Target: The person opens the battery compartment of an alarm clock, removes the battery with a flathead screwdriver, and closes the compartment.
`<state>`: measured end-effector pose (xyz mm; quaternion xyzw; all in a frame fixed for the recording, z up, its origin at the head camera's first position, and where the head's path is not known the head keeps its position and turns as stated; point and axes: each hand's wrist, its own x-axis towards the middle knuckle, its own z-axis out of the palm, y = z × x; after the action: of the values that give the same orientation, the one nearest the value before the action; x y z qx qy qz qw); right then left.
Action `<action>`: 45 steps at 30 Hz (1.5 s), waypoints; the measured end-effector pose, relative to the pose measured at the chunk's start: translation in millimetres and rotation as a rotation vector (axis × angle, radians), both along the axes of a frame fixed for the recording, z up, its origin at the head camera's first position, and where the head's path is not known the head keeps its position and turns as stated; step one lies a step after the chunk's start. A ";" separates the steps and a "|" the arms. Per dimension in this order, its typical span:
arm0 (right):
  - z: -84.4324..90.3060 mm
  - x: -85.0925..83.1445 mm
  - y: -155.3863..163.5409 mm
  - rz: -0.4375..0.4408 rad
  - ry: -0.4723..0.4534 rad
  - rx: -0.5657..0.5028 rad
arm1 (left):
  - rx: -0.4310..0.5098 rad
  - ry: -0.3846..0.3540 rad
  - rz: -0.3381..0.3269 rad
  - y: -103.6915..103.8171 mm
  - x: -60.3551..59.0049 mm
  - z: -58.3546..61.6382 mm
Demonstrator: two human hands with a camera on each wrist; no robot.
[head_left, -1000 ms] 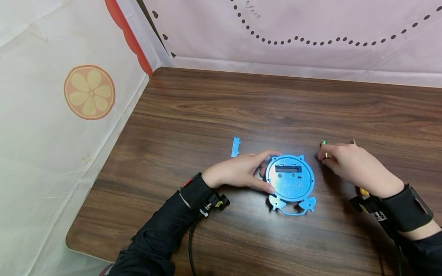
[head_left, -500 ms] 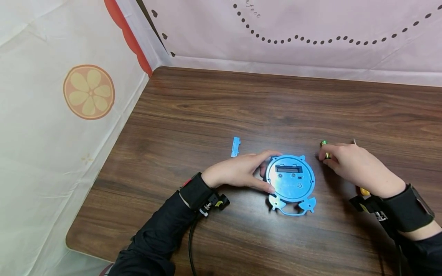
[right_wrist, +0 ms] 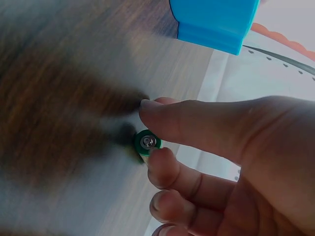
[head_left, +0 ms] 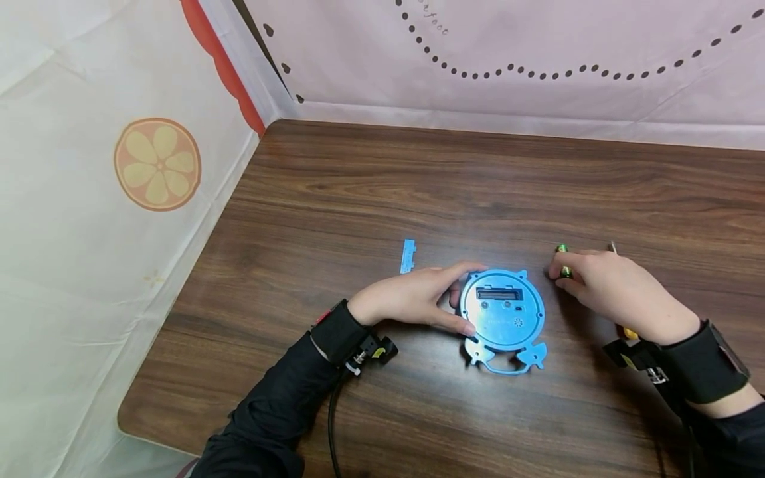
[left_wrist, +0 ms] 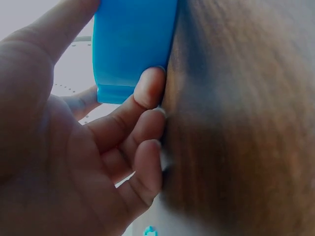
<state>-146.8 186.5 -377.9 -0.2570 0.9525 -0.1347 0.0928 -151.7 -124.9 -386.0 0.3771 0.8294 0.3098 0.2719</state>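
Lying face down toward the near edge of the surface [head_left: 335, 186], the blue device [head_left: 503, 312] is gripped at its rim by the left hand [head_left: 412, 297]. The right hand [head_left: 615, 289] pinches a green battery [head_left: 563, 260] just beyond. A blue cover [head_left: 408, 255] lies farther back. No writing is legible.

Makeshift recording booth — wooden table [head_left: 370, 186] walled by printed cloths [head_left: 89, 199].

No text can be read; the small lettering on the pink backdrop [head_left: 436, 23] is too blurred.
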 end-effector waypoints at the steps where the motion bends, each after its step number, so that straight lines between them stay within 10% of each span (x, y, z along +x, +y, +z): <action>1: 0.0 0.0 -0.2 -0.002 0.000 0.001 | 0.002 -0.003 -0.002 -0.3 0.1 0.3; 10: 2.5 3.0 -1.2 -0.022 0.012 -0.036 | -0.060 0.075 0.034 -13.8 1.7 25.3; 15: 6.1 6.8 -1.1 -0.025 0.024 -0.075 | -0.173 0.279 0.266 -29.8 -1.3 40.2; 22: 14.3 15.4 -7.2 -0.056 0.004 -0.149 | -0.469 0.404 0.531 -44.1 -8.2 29.7; 28: 17.2 23.9 -17.1 -0.088 -0.068 -0.197 | -0.604 0.362 0.545 -43.2 -11.4 21.6; 45: 4.2 30.6 -25.2 0.011 -0.025 -0.280 | -0.424 0.283 0.505 -29.8 -12.8 22.8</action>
<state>-116.1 161.3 -373.7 -0.2711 0.9217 -0.2688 0.0689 -164.5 -154.8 -363.2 0.1344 0.9717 0.1331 0.1414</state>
